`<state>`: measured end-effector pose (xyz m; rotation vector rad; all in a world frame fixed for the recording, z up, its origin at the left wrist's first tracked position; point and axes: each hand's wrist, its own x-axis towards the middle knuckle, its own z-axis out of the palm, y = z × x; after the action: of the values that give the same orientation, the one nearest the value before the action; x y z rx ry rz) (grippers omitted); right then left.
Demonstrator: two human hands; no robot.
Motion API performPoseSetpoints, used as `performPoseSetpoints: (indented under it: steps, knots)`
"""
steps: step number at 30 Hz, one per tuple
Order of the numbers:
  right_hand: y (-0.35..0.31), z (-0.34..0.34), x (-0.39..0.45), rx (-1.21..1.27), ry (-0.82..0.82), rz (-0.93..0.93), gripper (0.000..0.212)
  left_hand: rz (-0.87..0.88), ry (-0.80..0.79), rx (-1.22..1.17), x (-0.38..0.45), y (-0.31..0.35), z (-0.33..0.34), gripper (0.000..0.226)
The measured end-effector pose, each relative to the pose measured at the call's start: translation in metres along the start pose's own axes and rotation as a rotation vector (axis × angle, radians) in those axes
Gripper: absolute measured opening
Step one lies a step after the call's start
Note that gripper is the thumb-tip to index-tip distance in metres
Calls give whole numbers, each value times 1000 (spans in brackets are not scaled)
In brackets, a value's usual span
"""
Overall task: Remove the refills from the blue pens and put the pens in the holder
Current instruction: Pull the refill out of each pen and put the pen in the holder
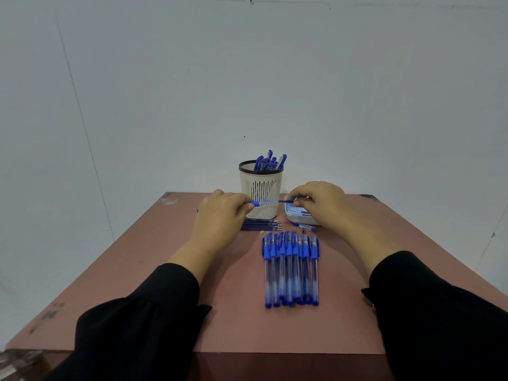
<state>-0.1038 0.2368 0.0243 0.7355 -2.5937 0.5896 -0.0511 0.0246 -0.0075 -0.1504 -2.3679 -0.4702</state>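
My left hand point(220, 215) pinches a blue pen body point(262, 202) held level in front of the holder. My right hand point(323, 203) grips the dark refill point(286, 201) that sticks out of the pen's right end. The cream mesh holder point(261, 192) with a black rim stands at the table's far middle, with several blue pens point(269, 162) upright in it. A row of several blue capped pens point(291, 270) lies side by side on the table near me. Several loose refills point(261, 225) lie beside my left hand, in front of the holder.
A white and light-blue shallow box point(295, 214) sits under my right hand, right of the holder. One loose pen point(305, 226) and a small part lie in front of it. The reddish-brown table point(233, 312) ends at a pale wall behind.
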Motion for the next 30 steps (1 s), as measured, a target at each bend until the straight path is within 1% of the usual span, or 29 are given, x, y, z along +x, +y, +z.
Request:
performPoseSetpoints:
  steps: [19, 24, 27, 30]
  knots:
    - [0, 0, 1, -55, -21, 1, 22, -9, -2, 14, -1, 0, -1, 24]
    - [-5, -2, -2, -47, -34, -9, 23, 13, -32, 0, 0, 1, 0, 23]
    - [-13, 0, -6, 47, -31, -41, 22, 50, -39, -11, 0, 1, 2, 23]
    - [-23, 4, -12, 292, -68, -37, 30, 73, -44, -11, 1, 1, 4, 23]
